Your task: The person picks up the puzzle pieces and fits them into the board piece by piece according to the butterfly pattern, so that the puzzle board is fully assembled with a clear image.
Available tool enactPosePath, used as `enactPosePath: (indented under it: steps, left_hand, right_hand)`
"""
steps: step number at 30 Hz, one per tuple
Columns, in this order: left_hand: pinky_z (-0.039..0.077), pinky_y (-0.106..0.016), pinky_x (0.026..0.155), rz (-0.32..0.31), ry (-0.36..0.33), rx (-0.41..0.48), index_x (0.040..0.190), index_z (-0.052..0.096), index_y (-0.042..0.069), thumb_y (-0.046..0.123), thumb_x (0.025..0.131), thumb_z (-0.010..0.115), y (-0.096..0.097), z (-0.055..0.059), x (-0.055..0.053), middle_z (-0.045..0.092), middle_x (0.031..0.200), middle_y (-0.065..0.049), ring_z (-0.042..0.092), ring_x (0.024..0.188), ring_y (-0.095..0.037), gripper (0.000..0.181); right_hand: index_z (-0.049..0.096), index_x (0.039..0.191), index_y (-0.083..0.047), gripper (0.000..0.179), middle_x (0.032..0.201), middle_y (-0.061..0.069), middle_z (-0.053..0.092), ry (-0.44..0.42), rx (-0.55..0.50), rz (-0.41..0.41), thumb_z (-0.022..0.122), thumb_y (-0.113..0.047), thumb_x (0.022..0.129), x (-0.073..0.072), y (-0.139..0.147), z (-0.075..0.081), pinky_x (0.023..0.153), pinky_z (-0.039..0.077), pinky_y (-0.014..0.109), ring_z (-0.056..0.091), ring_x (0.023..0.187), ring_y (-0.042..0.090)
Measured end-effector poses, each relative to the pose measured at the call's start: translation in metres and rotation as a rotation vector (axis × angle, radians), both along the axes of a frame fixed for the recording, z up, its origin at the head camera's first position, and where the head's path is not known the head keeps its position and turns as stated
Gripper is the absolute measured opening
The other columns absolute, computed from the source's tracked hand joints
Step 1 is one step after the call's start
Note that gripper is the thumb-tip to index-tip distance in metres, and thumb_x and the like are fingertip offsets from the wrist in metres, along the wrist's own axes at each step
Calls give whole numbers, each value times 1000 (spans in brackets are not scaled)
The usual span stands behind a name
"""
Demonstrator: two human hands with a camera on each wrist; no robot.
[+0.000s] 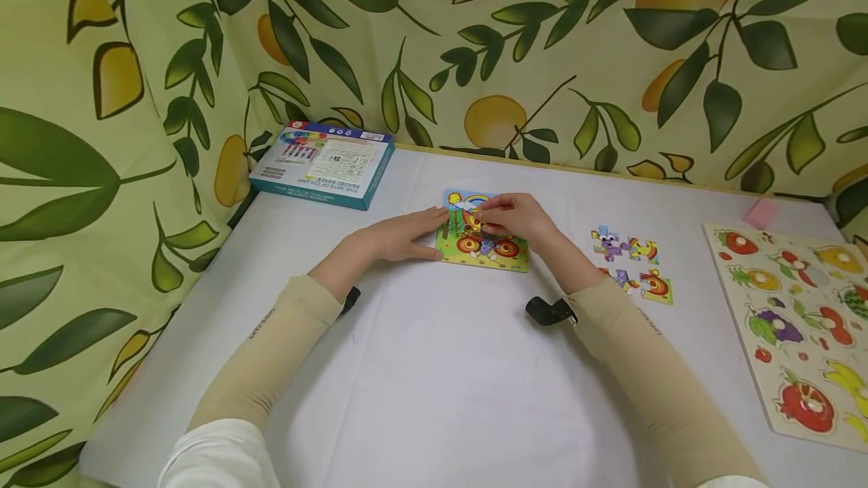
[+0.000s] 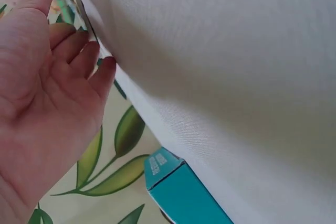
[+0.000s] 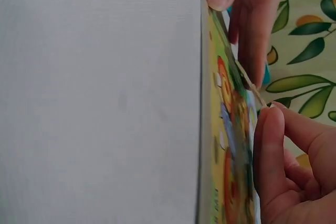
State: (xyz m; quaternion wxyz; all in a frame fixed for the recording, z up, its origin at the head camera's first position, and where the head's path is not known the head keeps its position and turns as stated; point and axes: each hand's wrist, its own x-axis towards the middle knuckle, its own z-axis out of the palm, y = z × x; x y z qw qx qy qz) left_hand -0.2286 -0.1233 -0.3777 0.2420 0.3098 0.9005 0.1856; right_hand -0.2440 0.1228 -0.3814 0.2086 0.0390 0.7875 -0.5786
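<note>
A small picture puzzle board (image 1: 447, 256) lies on the white table, showing a rainbow, a sun and a figure on orange wheels. My left hand (image 1: 401, 236) rests at its left edge, fingers extended and thumb low on the border. Above the board's upper middle, my right hand (image 1: 518, 218) pinches a puzzle piece (image 3: 256, 92) between thumb and fingertips. In the right wrist view that piece is tilted up from the board; its picture is hidden. The left wrist view shows the left palm (image 2: 58, 87) with slightly bent fingers, the board mostly out of frame.
Several loose puzzle pieces (image 1: 643, 250) lie right of the board, some partly behind the right forearm. A wooden fruit peg board (image 1: 762, 300) lies at the far right, a pink scrap (image 1: 761, 212) behind it. At the back left sits a teal box (image 1: 319, 166). Patterned curtains surround the table.
</note>
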Motion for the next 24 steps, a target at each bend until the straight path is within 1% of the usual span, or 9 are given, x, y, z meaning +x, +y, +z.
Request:
enactPosePath:
  steps: [3, 6, 11, 14, 17, 21, 24]
  left_hand:
    - [12, -33, 118, 17, -26, 33, 157, 15, 16, 43, 95, 60, -1, -1, -1, 11, 163, 0, 8, 148, -14, 82]
    - [13, -33, 118, 13, -35, 35, 157, 15, 17, 44, 95, 60, -1, -2, -1, 10, 163, 2, 7, 148, -13, 81]
    - [13, -34, 118, -12, -8, -4, 157, 18, 19, 46, 96, 57, -1, -2, -3, 9, 163, 4, 7, 148, -14, 78]
    - [15, -36, 118, -22, 13, -30, 157, 20, 20, 48, 96, 56, -1, -1, -3, 9, 163, 4, 8, 148, -15, 76]
    - [16, -37, 118, -32, 35, -56, 156, 21, 22, 49, 96, 56, -1, 0, -2, 9, 163, 4, 10, 148, -17, 75]
    - [17, -39, 117, -42, 58, -90, 156, 21, 22, 51, 95, 55, 0, 0, -2, 10, 163, 4, 12, 148, -18, 75]
    - [18, -39, 117, -46, 61, -108, 156, 21, 21, 51, 96, 54, 1, 1, -2, 10, 163, 4, 12, 148, -18, 75]
  right_hand:
    - [63, 116, -1, 34, 94, 7, 65, -10, 30, -20, 72, -20, 90, -3, -10, -6, 68, 55, 20, 65, 68, 8]
    - [61, 114, -1, 34, 92, 8, 64, 2, 75, -20, 73, -22, 90, -4, -15, -10, 66, 55, 21, 66, 66, 8]
    - [59, 109, -2, 34, 87, 7, 63, 46, 162, -19, 74, -24, 89, -4, -18, -12, 64, 54, 20, 65, 63, 8]
    - [60, 105, -1, 31, 84, 7, 64, 75, 211, -1, 74, -24, 89, -4, -19, -10, 62, 54, 20, 65, 62, 8]
    - [63, 97, -2, 26, 80, 7, 65, 139, 280, 31, 74, -24, 89, -2, -20, -7, 59, 53, 20, 64, 61, 9]
    - [66, 87, -5, 24, 77, 6, 66, 282, 411, 92, 73, -27, 89, 1, -20, -6, 58, 48, 23, 61, 65, 14]
    - [68, 88, -7, 21, 83, 6, 66, 369, 454, 129, 73, -28, 89, 4, -19, -7, 62, 45, 27, 58, 73, 18]
